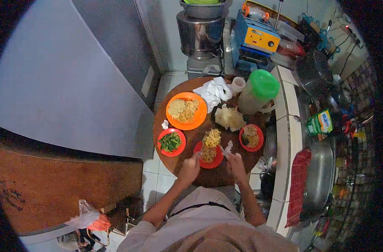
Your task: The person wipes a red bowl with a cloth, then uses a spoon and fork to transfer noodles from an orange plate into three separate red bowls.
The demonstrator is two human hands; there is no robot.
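On the round wooden table, a red plate (pixel 217 162) holds brown noodles (pixel 207 155) with a heap of yellow strips (pixel 212 138) at its far side. My left hand (pixel 189 169) is closed at the plate's left edge, around a thin metal utensil pointing up toward the yellow strips. From the right, my right hand (pixel 236 165) grips a second slim metal utensil (pixel 223 150), its tip at the plate's right edge. The kind of utensil in each hand cannot be made out. A crumpled white tissue (pixel 229 145) lies just beyond my right hand.
An orange plate (pixel 169 119) of noodles, a red plate (pixel 183 145) of greens and a smaller red plate (pixel 244 144) with food surround the work. Behind stand a green-lidded pitcher (pixel 258 94), a cup (pixel 238 84) and white cloth (pixel 215 91). A tiled counter (pixel 284 138) borders the right.
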